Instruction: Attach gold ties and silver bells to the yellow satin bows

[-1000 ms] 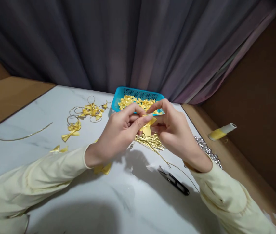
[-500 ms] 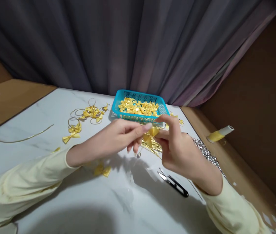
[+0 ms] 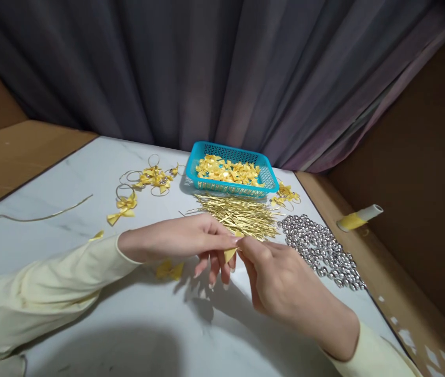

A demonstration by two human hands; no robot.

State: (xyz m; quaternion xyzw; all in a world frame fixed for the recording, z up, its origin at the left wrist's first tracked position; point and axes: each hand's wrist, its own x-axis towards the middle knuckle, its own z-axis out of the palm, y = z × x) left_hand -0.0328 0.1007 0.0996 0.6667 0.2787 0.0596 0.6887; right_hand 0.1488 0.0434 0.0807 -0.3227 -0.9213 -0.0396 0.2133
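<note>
My left hand point(image 3: 183, 242) and my right hand point(image 3: 281, 283) meet low over the white marble table point(image 3: 88, 173), both pinched on one small yellow ribbon bow point(image 3: 230, 254) between their fingertips. Only a corner of the bow shows below the left fingers. Just beyond the hands lies a pile of thin gold wire pieces point(image 3: 241, 214). A heap of small silver bells point(image 3: 320, 248) sits to the right of it. Behind both stands a blue plastic basket point(image 3: 269, 178) filled with yellow bows.
Finished bows on wire rings point(image 3: 149, 178) lie left of the basket, a few more point(image 3: 285, 193) on its right. One loose bow point(image 3: 169, 269) lies under my left wrist. A gold strip point(image 3: 45, 214) lies far left. A yellow ribbon spool point(image 3: 358, 217) rests on the wooden ledge.
Both hands have come down and toward me with the bow. The wire pile and the bells now show beyond them. My right hand now covers the black snips.
</note>
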